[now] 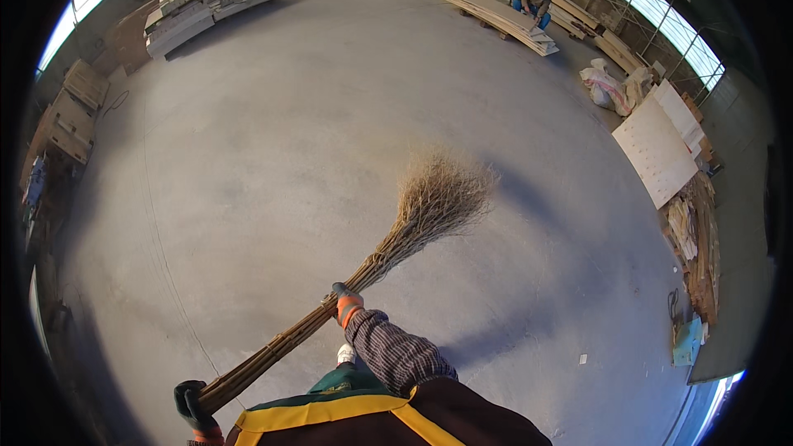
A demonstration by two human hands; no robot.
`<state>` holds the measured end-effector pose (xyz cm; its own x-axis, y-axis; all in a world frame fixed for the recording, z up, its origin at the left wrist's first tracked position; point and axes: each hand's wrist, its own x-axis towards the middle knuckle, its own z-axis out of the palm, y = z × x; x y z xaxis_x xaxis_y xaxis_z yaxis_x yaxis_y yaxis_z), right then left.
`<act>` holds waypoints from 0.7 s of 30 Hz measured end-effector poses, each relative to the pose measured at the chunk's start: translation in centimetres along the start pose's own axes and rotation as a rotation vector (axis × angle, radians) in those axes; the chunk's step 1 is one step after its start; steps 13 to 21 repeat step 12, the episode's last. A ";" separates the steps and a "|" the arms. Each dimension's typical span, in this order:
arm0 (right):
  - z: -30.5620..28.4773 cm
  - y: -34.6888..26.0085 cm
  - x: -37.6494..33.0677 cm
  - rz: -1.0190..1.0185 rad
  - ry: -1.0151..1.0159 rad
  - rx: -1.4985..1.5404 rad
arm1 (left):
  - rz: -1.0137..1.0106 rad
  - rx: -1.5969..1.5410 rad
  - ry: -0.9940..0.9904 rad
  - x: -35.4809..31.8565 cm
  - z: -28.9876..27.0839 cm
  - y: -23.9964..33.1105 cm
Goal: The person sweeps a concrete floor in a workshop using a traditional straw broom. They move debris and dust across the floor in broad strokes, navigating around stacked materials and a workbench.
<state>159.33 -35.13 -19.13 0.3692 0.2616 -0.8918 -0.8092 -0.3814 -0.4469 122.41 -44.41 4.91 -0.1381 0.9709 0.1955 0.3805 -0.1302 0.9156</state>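
Note:
A long twig broom (376, 264) slants across in front of me, its bushy head (442, 194) spread out over the grey floor to the far right. Near the lower left, my left hand (197, 407) wears a dark and orange work glove and is closed round the butt end of the bundled handle. Farther up the handle, my right hand (347, 304), in the same kind of glove, grips the sticks below the flared twigs. Its fingertips are partly hidden behind the handle.
Stacked boards (198, 12) lie at the far left. A person (535, 4) crouches by a low pile of sheets (500, 21) at the far right. White sacks (607, 87), leaning panels (657, 144) and scrap wood (698, 239) line the right side. Wooden crates (70, 124) stand along the left.

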 end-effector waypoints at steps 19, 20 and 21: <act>-1.2 0.3 14.2 0.186 -0.238 -0.202 | -0.049 0.208 -0.044 -2.3 6.3 6.5; -1.2 0.3 14.2 0.186 -0.238 -0.202 | -0.049 0.208 -0.044 -2.3 6.3 6.5; -1.2 0.3 14.2 0.186 -0.238 -0.202 | -0.049 0.208 -0.044 -2.3 6.3 6.5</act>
